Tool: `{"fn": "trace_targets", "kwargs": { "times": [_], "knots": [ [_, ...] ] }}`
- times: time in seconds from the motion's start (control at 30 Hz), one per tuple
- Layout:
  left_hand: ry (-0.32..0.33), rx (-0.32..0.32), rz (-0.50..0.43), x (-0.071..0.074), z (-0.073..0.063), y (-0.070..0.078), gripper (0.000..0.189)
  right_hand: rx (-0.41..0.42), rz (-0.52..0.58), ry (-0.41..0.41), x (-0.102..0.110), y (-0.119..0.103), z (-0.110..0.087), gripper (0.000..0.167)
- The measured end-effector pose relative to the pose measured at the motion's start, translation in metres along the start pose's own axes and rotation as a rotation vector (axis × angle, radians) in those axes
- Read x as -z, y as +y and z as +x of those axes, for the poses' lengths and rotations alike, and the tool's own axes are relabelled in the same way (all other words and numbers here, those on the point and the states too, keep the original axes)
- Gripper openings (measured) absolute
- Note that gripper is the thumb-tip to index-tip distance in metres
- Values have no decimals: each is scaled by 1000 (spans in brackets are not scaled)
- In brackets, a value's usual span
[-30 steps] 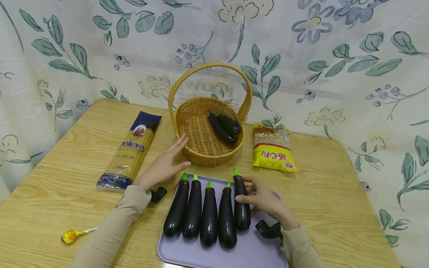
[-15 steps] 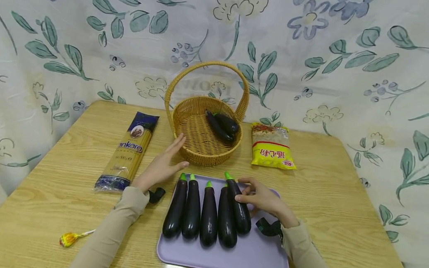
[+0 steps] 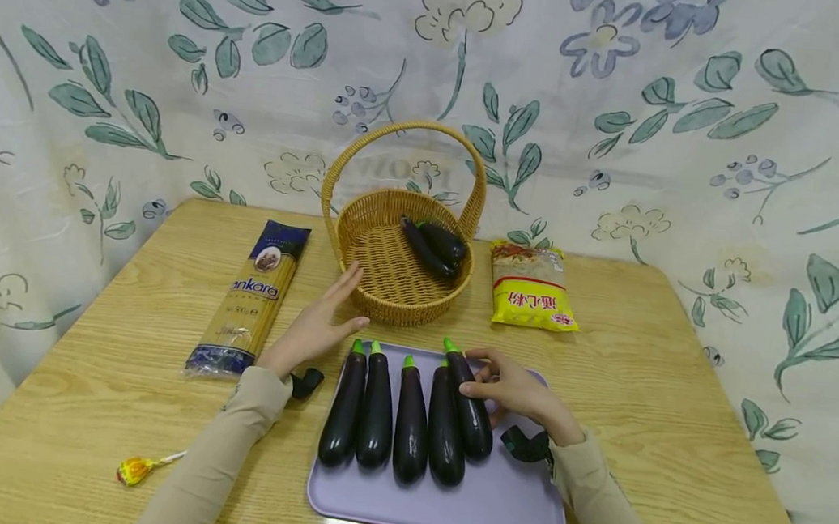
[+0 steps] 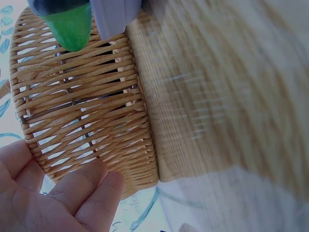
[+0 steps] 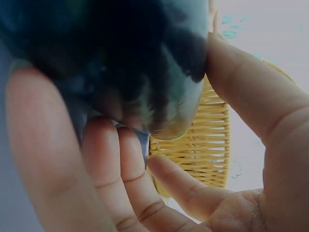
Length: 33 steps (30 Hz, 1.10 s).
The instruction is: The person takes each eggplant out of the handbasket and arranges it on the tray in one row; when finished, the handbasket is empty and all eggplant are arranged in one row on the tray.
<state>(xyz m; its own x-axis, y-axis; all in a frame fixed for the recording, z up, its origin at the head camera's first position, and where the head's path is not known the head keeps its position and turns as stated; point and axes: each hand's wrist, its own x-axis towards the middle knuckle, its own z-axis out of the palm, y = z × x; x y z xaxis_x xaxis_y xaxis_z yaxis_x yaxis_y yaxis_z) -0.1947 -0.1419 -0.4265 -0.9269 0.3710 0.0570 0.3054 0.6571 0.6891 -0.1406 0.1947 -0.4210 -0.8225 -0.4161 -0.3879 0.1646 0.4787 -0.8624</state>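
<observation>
I have my right hand (image 3: 516, 390) gripping one eggplant (image 3: 472, 428) around its upper half, thumb on one side and fingers on the other. It is at the right end of the row on the tray (image 3: 512, 504), its stem end tipped over towards its neighbour's. The skin looks glossy and probably slick, so I would keep thumb and fingers opposed around the body rather than tug at the stem. The hold sits above the fat end, which I judge to be the heavier, so a slow, level turn seems wiser than a quick one. My right wrist view is dark and too close, so I can't tell whether the eggplant bears on the tray or hangs just above it. I'd steer it gently past the four other eggplants (image 3: 411, 432), since one nudge might set them rolling. My left hand (image 3: 316, 325) holds nothing, its fingers extended at the side of the basket (image 3: 382, 272) (two small eggplants (image 3: 431, 251) lie in there). I'd keep that hand light: a push could slide the basket along the counter (image 3: 638, 375).
</observation>
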Motion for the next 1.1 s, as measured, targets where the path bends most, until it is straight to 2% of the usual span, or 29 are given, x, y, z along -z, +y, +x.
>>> {"fn": "trace_targets", "kwargs": {
  "times": [0.27, 0.67, 0.87, 1.1],
  "knots": [
    [-6, 6, 0, 0, 0, 1, 80, -1, -3, 16, 2, -1, -1, 63],
    [8, -10, 4, 0, -1, 0, 81, -1, -21, 1, 0, -3, -2, 67],
    [-1, -7, -2, 0, 0, 0, 81, -10, -31, 34, 10, -3, -2, 65],
    [-1, 0, 9, 0, 0, -1, 81, 28, -48, 61, 21, -6, -1, 63]
  ]
}}
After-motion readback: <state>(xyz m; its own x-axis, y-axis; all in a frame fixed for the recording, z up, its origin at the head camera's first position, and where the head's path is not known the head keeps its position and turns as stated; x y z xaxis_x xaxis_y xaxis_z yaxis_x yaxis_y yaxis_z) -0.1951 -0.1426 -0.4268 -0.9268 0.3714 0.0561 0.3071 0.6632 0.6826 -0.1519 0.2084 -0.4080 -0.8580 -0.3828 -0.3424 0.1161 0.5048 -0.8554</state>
